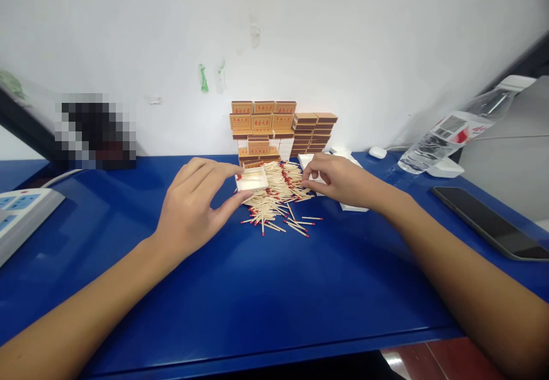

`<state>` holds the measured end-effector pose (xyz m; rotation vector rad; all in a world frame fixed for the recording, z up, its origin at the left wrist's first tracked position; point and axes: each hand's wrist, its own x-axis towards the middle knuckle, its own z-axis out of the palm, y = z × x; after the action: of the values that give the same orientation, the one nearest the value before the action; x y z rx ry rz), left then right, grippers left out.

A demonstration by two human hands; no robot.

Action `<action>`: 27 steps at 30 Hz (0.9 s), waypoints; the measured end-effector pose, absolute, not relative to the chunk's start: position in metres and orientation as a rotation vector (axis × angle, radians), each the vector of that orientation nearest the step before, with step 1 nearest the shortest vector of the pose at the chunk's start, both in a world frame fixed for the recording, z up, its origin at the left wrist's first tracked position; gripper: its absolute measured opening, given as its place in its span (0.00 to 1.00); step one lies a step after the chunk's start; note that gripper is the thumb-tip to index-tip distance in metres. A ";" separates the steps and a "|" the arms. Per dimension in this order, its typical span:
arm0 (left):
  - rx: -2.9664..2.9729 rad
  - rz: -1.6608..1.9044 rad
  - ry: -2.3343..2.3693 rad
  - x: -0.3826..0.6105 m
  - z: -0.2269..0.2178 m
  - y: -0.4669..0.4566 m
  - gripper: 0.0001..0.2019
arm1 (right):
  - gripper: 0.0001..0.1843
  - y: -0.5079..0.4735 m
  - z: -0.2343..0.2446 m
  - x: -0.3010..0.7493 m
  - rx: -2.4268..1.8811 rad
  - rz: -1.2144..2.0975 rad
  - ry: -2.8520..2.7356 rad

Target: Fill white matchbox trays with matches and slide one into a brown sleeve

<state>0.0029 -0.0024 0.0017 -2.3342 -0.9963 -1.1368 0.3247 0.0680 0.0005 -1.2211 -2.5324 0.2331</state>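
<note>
My left hand (195, 203) grips a small white matchbox tray (252, 184) between thumb and fingers. A few matches lie inside the tray, their red heads to the left. Beneath and beside it spreads a loose pile of red-headed matches (274, 188) on the blue table. At the pile's right edge is my right hand (337, 179), its thumb and fingertips drawn together by the match heads. Whatever those fingertips hold is too small to make out. Partly hidden behind that hand are white trays (354, 206).
Stacked matchboxes (261, 122) stand against the wall, with more piled flat (313, 134) to their right. Rightward are a white earphone case (377, 152), a tilted water bottle (454, 128) and a phone (489, 220). A power strip (30, 214) lies on the left.
</note>
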 end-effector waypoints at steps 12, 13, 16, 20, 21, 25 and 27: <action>-2.331 -1.138 -0.986 0.003 0.002 -0.002 0.13 | 0.08 0.045 0.017 0.321 -1.317 0.861 -2.756; -2.331 -1.140 -0.984 0.003 0.002 -0.002 0.13 | 0.08 0.045 0.015 0.320 -1.302 0.847 -2.748; -2.334 -1.136 -0.983 0.003 0.002 -0.001 0.13 | 0.10 0.044 0.011 0.315 -1.265 0.856 -2.722; -2.329 -1.131 -0.986 0.003 0.001 -0.001 0.13 | 0.11 0.042 0.008 0.312 -1.279 0.862 -2.703; -2.326 -1.130 -0.983 0.003 0.001 -0.001 0.13 | 0.11 0.042 0.008 0.313 -1.277 0.844 -2.690; -2.322 -1.125 -0.979 0.002 0.002 -0.002 0.14 | 0.10 0.046 0.011 0.317 -1.251 0.844 -2.586; -2.323 -1.125 -0.986 0.002 0.002 -0.003 0.13 | 0.09 0.048 0.013 0.318 -1.240 0.879 -2.502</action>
<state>0.0018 -0.0025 0.0024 -2.3225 -0.9858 -1.1255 0.3181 0.0477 0.0130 -1.2404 -2.5019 0.8789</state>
